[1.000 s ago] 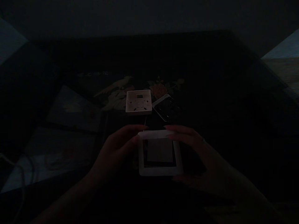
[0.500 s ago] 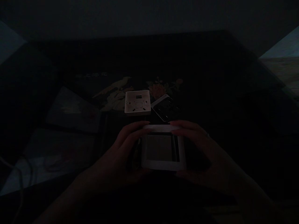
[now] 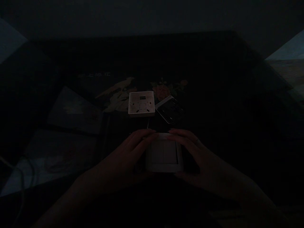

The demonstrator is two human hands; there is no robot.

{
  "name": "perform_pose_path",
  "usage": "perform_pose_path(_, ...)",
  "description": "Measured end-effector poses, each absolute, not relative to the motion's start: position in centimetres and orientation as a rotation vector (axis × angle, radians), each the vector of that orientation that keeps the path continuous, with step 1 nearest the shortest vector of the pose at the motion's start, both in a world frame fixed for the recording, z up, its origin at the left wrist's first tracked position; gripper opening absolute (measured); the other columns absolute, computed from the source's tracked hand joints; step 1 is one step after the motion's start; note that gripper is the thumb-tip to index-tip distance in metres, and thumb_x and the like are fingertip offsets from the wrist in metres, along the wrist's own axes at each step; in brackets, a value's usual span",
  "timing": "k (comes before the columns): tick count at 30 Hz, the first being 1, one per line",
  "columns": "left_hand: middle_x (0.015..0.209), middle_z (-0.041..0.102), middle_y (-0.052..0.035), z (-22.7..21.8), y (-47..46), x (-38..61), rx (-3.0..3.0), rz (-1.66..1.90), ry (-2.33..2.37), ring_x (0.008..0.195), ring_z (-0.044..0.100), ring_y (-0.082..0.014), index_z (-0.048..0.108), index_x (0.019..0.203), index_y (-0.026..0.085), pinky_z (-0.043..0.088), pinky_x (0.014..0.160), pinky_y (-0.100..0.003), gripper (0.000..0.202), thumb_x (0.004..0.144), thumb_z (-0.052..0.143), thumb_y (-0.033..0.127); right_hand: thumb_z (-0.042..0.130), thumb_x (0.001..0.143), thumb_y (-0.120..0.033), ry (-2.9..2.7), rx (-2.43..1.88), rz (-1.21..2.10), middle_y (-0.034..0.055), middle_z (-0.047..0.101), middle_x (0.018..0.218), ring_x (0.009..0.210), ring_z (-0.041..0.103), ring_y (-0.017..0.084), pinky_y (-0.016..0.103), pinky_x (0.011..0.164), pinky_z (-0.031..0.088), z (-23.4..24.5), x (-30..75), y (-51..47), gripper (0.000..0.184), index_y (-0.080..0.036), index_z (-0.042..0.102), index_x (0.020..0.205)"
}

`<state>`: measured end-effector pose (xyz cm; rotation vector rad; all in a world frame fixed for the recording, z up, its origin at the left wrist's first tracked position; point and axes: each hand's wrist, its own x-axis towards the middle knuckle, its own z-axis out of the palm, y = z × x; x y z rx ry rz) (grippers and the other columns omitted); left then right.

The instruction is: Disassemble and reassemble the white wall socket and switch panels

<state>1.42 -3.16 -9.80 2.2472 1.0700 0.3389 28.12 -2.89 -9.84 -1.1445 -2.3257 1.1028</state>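
In very dim light, a white switch frame [image 3: 164, 168] surrounds a wall switch [image 3: 163, 152] with two pale rocker plates. A narrow dark gap shows along the switch's right side. My left hand [image 3: 133, 152] is closed on the frame's left side, fingers over the far edge and thumb low at the near edge. On the other side my right hand [image 3: 198, 155] grips the frame the same way. Beyond the hands sits an open white square mounting box [image 3: 142, 104] with holes in its floor. Beside it a dark panel with a white edge [image 3: 170, 109] lies at a slant.
The dark tabletop [image 3: 213, 95] bears a painted bird and flowers [image 3: 161, 91]. Pale window-like reflections [image 3: 73, 104] lie on its left part. A light-coloured cable [image 3: 22, 183] hangs at the lower left. A thin strand shows just beyond my left fingertips.
The frame has come down around the switch, and the wide gap at the right has narrowed. Both rocker plates now show inside it. My hands have moved closer together, still holding the frame.
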Motion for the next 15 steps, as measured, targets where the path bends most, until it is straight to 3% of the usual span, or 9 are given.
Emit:
perform_pose_path(7,0.158,0.031,-0.0108,-9.96,-2.90,1.38,2.176,0.379,1.072,0.141,0.040,-0.0319,0.019,0.155,0.034,0.044,0.112,-0.048,0.097,0.077,0.074,0.014,0.063,0.085,-0.018,-2.337,-1.178,1.039,0.0101,0.032,0.156,0.142,0.040,0.027,0.048,0.112,0.043,-10.16,27.98,-3.01,0.073,-0.032,0.027,0.147)
perform_pose_path(15,0.161,0.027,-0.0088,-10.09,-2.83,1.12,2.098,0.300,1.120,0.141,0.042,-0.0313,0.013,0.155,0.039,0.046,0.111,-0.047,0.102,0.079,0.077,0.017,0.066,0.085,-0.023,-2.388,-1.202,1.004,0.0131,0.036,0.154,0.141,0.042,0.028,0.047,0.110,0.045,-9.86,28.02,-2.88,0.071,-0.029,0.029,0.145)
